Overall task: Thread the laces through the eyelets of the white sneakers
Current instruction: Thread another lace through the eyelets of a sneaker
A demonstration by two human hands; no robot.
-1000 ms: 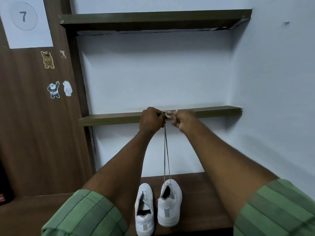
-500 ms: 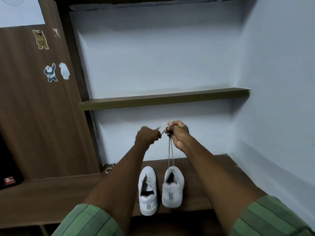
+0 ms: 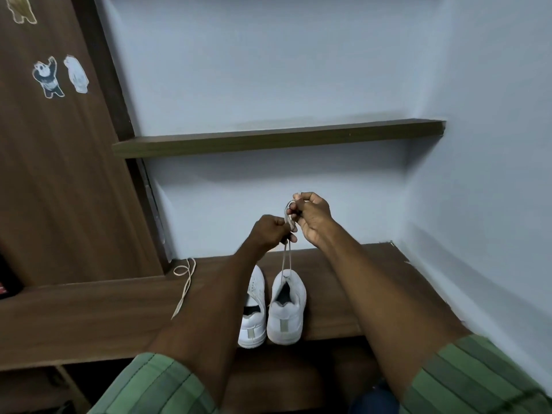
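From the head camera I see two bare hands raised above a dark brown wooden counter (image 3: pixel 89 318), working a pale grey shoelace (image 3: pixel 286 258) held up over a pair of white low-top sneakers. The left hand (image 3: pixel 268 231) is closed into a loose fist, its fingers (image 3: pixel 291 238) pinching both strands of the lace where they come together. The right hand (image 3: pixel 312 218), slightly higher and just beside it, has its fingers (image 3: pixel 294 208) curled round the upper loop of the same lace. From the left hand's pinch, the two strands drop nearly straight down into the front of the right-hand white sneaker (image 3: pixel 286 309), which stands with its heel toward me near the counter's front edge. The left-hand white sneaker (image 3: pixel 254 312) stands touching it, partly hidden behind the left forearm; I cannot tell whether it carries any lace. A second, cream-coloured shoelace (image 3: pixel 185 282) lies loose on the counter to the left, well apart from the shoes. Behind, a thin brown wall shelf (image 3: pixel 277 138) crosses the pale blue wall, and bear stickers (image 3: pixel 49 76) mark the brown wooden panel at left. Green striped sleeves (image 3: pixel 478 380) frame the bottom.
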